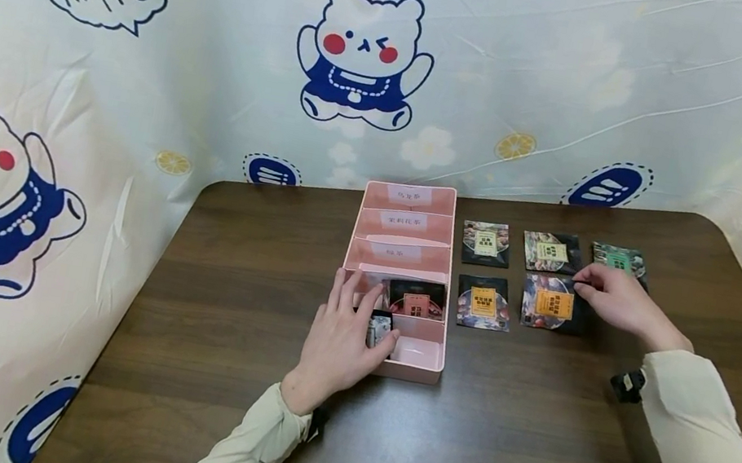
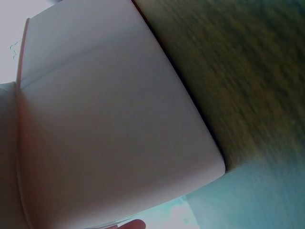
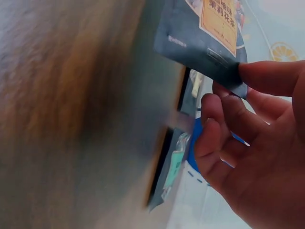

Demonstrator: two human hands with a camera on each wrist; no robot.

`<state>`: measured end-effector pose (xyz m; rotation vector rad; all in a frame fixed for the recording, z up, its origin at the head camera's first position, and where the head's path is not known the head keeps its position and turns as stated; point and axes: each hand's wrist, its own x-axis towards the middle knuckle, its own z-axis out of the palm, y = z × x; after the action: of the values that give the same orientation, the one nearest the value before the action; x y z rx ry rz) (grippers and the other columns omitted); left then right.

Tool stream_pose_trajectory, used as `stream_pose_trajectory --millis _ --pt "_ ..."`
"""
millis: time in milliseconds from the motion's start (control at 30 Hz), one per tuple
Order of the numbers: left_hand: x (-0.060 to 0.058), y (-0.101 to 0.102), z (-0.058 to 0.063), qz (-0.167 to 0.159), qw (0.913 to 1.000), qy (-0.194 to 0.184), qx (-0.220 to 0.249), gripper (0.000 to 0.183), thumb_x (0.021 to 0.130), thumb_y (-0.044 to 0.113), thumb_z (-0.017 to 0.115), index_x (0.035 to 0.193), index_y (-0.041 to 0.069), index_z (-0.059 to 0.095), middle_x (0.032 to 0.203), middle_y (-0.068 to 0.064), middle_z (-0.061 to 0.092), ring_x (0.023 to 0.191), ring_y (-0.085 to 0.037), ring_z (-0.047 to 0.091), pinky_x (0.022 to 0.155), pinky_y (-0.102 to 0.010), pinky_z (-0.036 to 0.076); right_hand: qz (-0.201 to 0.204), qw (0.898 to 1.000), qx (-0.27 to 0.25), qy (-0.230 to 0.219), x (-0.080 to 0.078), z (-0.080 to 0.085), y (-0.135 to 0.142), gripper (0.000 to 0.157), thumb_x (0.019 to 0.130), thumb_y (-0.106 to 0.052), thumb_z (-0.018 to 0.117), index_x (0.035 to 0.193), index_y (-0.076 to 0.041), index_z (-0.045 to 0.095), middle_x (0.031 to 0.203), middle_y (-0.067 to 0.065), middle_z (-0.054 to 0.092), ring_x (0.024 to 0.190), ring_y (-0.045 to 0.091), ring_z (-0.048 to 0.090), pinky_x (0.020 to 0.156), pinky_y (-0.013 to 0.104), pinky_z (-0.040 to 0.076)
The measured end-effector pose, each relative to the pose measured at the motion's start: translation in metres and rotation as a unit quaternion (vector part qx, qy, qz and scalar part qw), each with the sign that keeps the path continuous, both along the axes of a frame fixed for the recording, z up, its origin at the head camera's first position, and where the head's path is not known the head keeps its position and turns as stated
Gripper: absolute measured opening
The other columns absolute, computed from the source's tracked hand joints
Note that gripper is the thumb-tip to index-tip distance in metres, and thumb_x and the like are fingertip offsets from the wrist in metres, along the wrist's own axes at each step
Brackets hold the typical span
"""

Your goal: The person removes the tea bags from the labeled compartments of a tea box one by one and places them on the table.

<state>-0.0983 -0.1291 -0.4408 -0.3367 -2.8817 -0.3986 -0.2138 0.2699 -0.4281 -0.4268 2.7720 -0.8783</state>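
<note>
My right hand (image 1: 619, 302) pinches the edge of a dark tea sachet with an orange label (image 1: 554, 303) between thumb and fingers. In the right wrist view this tea sachet (image 3: 205, 40) is lifted off the table. My left hand (image 1: 344, 339) rests on the left side of a pink divided box (image 1: 416, 374), fingers spread and fairly straight. Partly under that hand, a dark sachet (image 1: 379, 329) shows in the front part of the box. Another sachet with a red label (image 1: 415, 303) lies in the compartment behind it. The left wrist view shows mainly the box's outer wall (image 2: 124, 119).
Right of the box lie a yellow-label sachet (image 1: 485, 243), an orange-label sachet (image 1: 483, 302), a second yellow-label sachet (image 1: 551, 252) and a green-label sachet (image 1: 616, 256). The box's rear compartments carry white labels (image 1: 406, 222). A printed curtain (image 1: 234, 75) hangs behind the wooden table (image 1: 247, 259).
</note>
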Motion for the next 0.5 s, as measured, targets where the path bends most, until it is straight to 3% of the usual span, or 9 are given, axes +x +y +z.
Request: stream_pose_trajectory --millis 500 --pt "0.001 0.0 0.001 0.003 1.0 -0.008 0.0 0.066 0.086 0.057 0.052 0.138 0.015 0.05 0.15 -0.014 0.034 0.146 -0.04 0.021 0.091 -0.056 0.048 0.017 0.999 0.029 -0.012 -0.003 -0.012 0.011 0.018 0.094 -0.011 0.055 0.101 0.004 0.062 0.087 0.013 0.064 0.077 0.023 0.053 0.07 0.034 0.042"
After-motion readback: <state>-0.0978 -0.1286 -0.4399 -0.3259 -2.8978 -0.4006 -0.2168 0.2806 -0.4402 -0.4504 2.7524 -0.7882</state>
